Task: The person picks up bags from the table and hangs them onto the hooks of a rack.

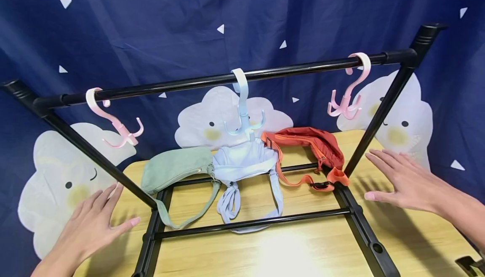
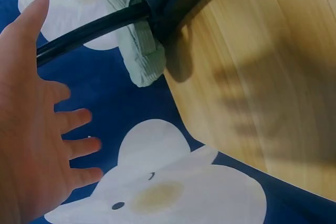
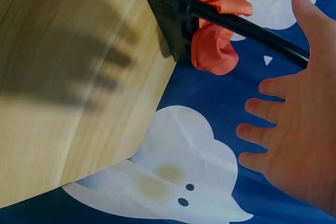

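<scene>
My left hand (image 1: 91,222), fingers spread, hovers over the table outside the rack's left post and touches nothing. On the other side my right hand (image 1: 413,180) is held the same way, past the right post. Between them, across the rack's base, lie a green bag (image 1: 178,165) at left, a pale blue bag (image 1: 244,159) in the middle and a red bag (image 1: 322,140) with an orange strap at right. In the left wrist view the green bag (image 2: 140,59) shows beyond the fingers; the orange strap (image 3: 214,51) appears in the right wrist view.
A black rack has a top bar (image 1: 189,84) carrying a pink hook (image 1: 121,127) at left, a light blue hook (image 1: 243,104) in the middle and another pink hook (image 1: 350,96) at right. Behind hangs a dark blue curtain (image 1: 151,16). The table (image 1: 227,251) is wooden.
</scene>
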A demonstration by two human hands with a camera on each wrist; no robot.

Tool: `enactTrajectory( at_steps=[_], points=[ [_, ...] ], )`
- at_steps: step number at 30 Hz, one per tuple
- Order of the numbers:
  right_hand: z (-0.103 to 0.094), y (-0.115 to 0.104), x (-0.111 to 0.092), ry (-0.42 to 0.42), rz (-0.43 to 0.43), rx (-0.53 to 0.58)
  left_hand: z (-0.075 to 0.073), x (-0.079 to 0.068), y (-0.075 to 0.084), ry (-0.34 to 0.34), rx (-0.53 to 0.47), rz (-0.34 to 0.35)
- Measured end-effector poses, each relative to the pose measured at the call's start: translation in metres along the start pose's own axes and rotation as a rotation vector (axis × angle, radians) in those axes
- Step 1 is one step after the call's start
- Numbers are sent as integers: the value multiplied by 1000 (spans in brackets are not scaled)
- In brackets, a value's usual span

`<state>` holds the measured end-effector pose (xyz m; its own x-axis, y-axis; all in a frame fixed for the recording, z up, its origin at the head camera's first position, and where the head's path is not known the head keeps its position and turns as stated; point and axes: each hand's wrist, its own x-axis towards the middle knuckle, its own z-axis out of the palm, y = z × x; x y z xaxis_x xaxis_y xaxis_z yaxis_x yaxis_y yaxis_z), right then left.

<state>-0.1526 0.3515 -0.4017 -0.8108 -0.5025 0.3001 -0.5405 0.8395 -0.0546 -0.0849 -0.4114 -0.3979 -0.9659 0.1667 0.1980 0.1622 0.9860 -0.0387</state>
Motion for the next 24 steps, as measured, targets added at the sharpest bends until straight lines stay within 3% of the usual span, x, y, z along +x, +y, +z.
enactTrajectory(
  at_steps=[8,24],
  points=[
    [-3,-9,6,-11,-10,13,-12,1,14,-18,4,0],
    [-4,-29,13,-78,-11,-20,-22,8,46,-115,33,-40]
  ],
)
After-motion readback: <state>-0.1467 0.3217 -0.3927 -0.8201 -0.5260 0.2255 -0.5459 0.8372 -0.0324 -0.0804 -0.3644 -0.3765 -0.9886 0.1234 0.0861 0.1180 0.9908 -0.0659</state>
